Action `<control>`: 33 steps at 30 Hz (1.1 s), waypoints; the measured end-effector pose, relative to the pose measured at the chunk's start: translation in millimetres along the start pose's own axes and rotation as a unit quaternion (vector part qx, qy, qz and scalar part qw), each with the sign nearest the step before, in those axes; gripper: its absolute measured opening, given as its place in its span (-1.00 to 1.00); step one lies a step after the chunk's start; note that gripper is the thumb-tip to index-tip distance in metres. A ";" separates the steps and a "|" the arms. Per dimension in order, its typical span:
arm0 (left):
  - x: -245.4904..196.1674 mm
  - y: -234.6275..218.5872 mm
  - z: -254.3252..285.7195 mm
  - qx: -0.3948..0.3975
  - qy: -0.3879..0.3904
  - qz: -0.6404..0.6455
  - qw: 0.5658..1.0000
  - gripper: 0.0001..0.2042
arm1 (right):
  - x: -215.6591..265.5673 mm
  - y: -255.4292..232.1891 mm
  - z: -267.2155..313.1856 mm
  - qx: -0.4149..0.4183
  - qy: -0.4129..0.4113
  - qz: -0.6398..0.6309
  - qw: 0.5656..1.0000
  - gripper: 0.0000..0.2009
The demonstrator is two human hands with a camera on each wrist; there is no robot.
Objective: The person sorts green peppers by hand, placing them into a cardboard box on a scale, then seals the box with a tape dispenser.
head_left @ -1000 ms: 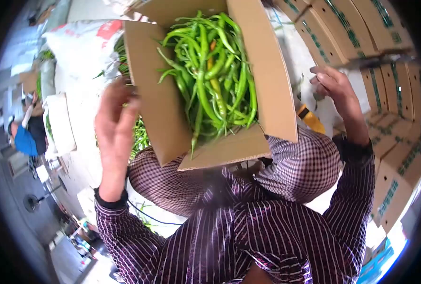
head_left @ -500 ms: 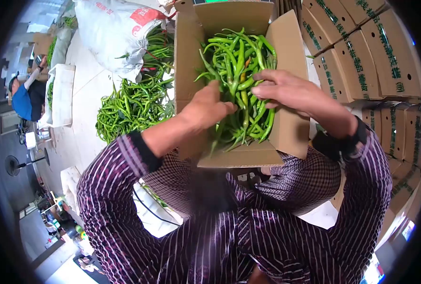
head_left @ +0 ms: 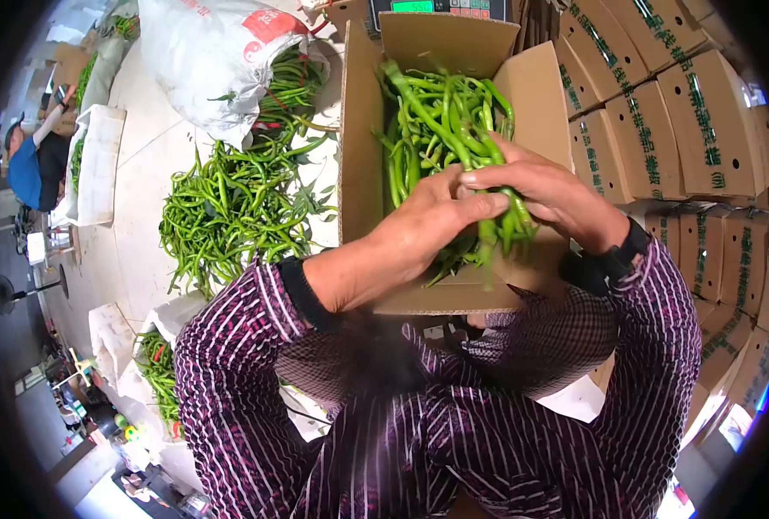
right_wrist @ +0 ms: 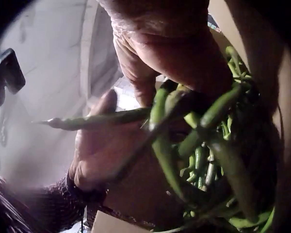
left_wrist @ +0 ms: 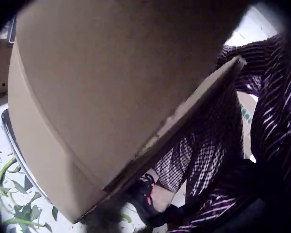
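In the head view an open cardboard box (head_left: 363, 164) full of long green peppers (head_left: 440, 99) stands between the knees. Both hands meet above its near right part. The right hand (head_left: 548, 186) grips a bunch of peppers (head_left: 466, 143), which stick out on both sides of the fingers. Against that bunch lies the left hand (head_left: 432, 216), its thumb across the peppers and its fingers partly hidden. The right wrist view shows the right hand (right_wrist: 169, 43) curled over several peppers (right_wrist: 165, 145), with the left hand (right_wrist: 116, 150) below. Cardboard fills most of the left wrist view.
A pile of peppers (head_left: 220, 203) lies on the floor left of the box, below a white sack (head_left: 203, 69) spilling more. A scale (head_left: 453, 7) shows behind the box. Stacked cartons (head_left: 704, 130) stand at the right, and a person in blue (head_left: 25, 173) is far left.
The hands went from apart outside the box to inside it, then came together with a bunch of peppers lifted. The view shifted, bringing the scale and more of the floor pile into sight.
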State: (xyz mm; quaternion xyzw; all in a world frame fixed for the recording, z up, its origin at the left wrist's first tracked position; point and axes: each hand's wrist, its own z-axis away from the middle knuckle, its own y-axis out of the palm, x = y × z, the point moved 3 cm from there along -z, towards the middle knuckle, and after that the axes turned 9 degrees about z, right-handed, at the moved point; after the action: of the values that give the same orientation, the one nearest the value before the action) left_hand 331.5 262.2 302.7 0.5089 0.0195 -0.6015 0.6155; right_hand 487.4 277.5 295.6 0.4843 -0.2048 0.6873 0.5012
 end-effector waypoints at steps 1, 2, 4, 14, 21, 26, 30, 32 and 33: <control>-7.5 5.6 6.0 0.019 -0.037 -0.002 0.999 -0.52 | 5.9 -3.5 3.2 0.001 -0.003 0.004 1.000 -0.38; -7.6 5.2 6.5 0.065 -0.020 -0.026 0.997 -0.51 | 23.9 -0.3 11.3 0.002 0.038 0.029 0.999 -0.41; -6.3 6.9 12.8 0.088 -0.003 -0.070 0.994 -0.51 | 21.0 -6.8 11.6 -0.003 0.083 0.048 0.995 -0.46; -34.8 31.3 66.7 0.147 0.095 -0.365 0.915 -0.46 | 56.0 5.8 64.6 -0.078 0.027 -0.028 0.996 -0.21; -26.5 21.7 54.5 0.072 0.079 -0.158 0.982 -0.43 | 61.9 14.9 99.2 -0.062 0.047 -0.088 0.993 -0.12; -18.4 23.2 48.0 0.116 0.052 0.093 0.988 -0.42 | 60.9 37.9 99.5 0.013 0.052 0.133 0.990 -0.15; -22.1 22.2 47.5 0.103 0.058 0.235 0.965 -0.49 | 52.3 46.9 97.0 0.038 -0.027 0.290 0.956 -0.08; -29.1 15.8 44.0 0.032 0.063 0.235 0.969 -0.60 | 53.7 54.5 93.4 0.044 -0.054 0.279 0.958 -0.05; -32.2 13.0 42.4 -0.003 0.065 0.235 0.970 -0.66 | 54.0 57.5 91.7 0.046 -0.047 0.270 0.961 -0.04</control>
State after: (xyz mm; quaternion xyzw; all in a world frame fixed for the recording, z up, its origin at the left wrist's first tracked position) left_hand 307.6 254.8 351.5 0.5353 -0.0590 -0.4061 0.7383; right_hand 477.1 209.8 395.3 0.4648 -0.3196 0.7823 0.2641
